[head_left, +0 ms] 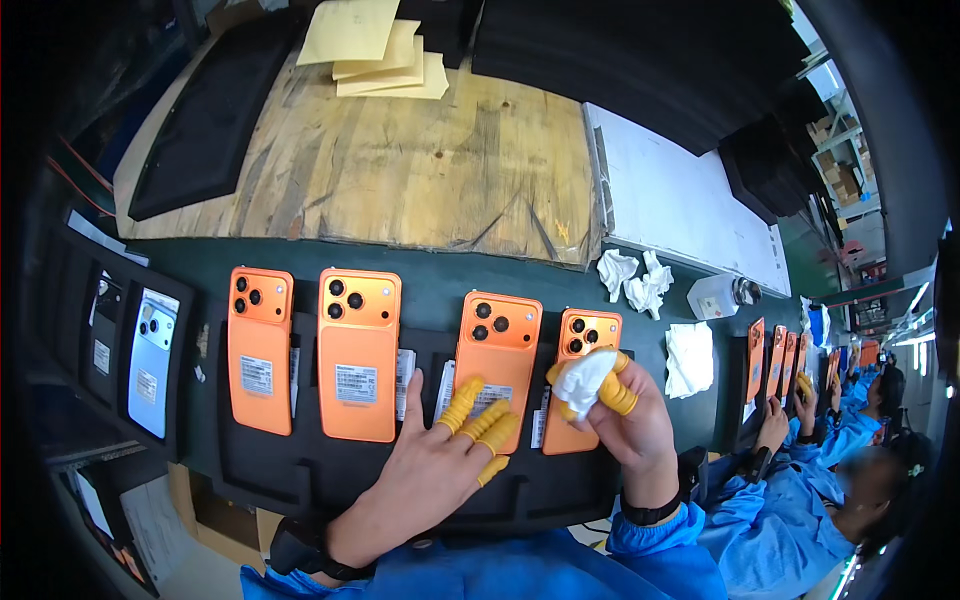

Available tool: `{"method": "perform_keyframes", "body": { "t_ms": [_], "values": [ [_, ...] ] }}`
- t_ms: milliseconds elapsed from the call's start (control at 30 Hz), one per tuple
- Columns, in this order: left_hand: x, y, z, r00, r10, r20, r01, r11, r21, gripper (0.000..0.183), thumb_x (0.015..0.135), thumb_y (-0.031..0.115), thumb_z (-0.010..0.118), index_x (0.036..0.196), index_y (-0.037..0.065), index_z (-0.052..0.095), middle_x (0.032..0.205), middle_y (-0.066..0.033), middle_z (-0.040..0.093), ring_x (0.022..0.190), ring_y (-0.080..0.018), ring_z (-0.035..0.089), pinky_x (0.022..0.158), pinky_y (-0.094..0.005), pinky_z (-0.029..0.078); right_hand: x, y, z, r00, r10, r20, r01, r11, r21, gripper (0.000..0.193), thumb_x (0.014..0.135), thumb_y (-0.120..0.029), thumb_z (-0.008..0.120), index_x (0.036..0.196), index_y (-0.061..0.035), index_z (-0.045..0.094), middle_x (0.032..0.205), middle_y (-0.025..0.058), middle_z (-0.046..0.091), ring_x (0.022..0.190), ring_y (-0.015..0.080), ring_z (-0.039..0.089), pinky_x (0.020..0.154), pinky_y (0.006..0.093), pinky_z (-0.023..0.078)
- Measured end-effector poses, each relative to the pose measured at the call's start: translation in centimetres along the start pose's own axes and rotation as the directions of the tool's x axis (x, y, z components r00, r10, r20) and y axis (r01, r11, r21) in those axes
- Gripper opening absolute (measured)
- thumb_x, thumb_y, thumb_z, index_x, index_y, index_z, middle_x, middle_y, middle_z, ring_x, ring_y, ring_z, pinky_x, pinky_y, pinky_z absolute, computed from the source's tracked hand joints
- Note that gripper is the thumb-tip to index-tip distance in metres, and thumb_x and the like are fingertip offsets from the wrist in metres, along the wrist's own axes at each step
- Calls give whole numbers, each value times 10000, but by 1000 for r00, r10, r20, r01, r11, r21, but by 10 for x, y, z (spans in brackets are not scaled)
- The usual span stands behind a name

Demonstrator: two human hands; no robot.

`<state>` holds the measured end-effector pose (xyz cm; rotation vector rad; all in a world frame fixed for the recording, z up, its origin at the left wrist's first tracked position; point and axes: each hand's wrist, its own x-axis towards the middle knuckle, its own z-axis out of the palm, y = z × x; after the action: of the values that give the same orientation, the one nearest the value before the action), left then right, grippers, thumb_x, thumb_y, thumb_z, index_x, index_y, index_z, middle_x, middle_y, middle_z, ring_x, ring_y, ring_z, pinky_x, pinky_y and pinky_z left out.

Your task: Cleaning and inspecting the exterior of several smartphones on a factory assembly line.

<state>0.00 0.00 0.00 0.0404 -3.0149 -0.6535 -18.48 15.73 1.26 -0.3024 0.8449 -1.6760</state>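
While right grip (640, 420) pinches one white wipe (585, 385) | left grip (425, 470), spread, over one of four nearby orange phones (502, 355) | each triple-lensed

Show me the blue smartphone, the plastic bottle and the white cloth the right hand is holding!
Blue smartphone (153, 362): head view, middle of its back.
Plastic bottle (711, 298): head view, its pale side.
White cloth (585, 385): head view, its bunched middle.

An orange rectangular phone (498, 362) is lying back-up, its three dark lenses (484, 310) facing upward; a crumpled white wipe (585, 384) is obscuring part of the similar orange phone (570, 437) beside it.
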Motion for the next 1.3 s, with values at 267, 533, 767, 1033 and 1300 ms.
{"method": "perform_keyframes", "body": {
  "t_ms": [267, 533, 767, 1033, 1300],
  "values": [
    [-7, 18, -58, 846, -197, -496, -41, 903, -427, 330, 700, 249, 766, 948, 54, 670, 956, -67, 677, 943, -210, 644, 916, -433, 427, -22, 12, 63, 917, -397, -26, 191, 498, -846, 159, 839, -47, 602, 995, -54, 575, 1054, 91, 632, 914, 222, 612, 777, 311, 464],
    [-15, 28, -37, 905, -259, -338, -6, 786, -619, 263, 702, 105, 761, 918, -1, 652, 842, -102, 678, 752, -181, 657, 750, -281, 501, -25, 39, 78, 861, -498, 105, 241, 216, -946, 250, 773, -117, 675, 999, -80, 576, 1036, 98, 624, 875, 302, 607, 765, 352, 477],
    [-11, 29, -19, 784, -614, -90, 105, 275, -956, 161, 818, 4, 643, 942, -43, 551, 787, -66, 653, 711, -69, 610, 635, -190, 479, -22, 61, 81, 797, -549, 252, 268, -53, -962, 461, 737, -276, 716, 1114, -75, 544, 1199, 134, 512, 1001, 307, 560, 807, 337, 488],
    [-18, 20, -8, 833, -543, 106, 101, -38, -994, 138, 875, 31, 576, 983, -30, 516, 836, -69, 629, 753, -67, 593, 659, -179, 451, -14, 56, 69, 811, -475, 342, 334, -105, -937, 396, 794, -177, 662, 1138, -48, 514, 1166, 168, 520, 964, 307, 577, 810, 340, 493],
    [-18, 21, -16, 810, -572, 126, 156, 3, -988, 154, 882, 8, 552, 1014, -40, 489, 867, -93, 640, 800, -96, 613, 670, -204, 473, -22, 58, 66, 952, -238, 195, 224, 102, -969, 427, 755, -72, 654, 1160, -51, 521, 1038, 120, 553, 820, 302, 617, 686, 355, 534]
  ]
}}
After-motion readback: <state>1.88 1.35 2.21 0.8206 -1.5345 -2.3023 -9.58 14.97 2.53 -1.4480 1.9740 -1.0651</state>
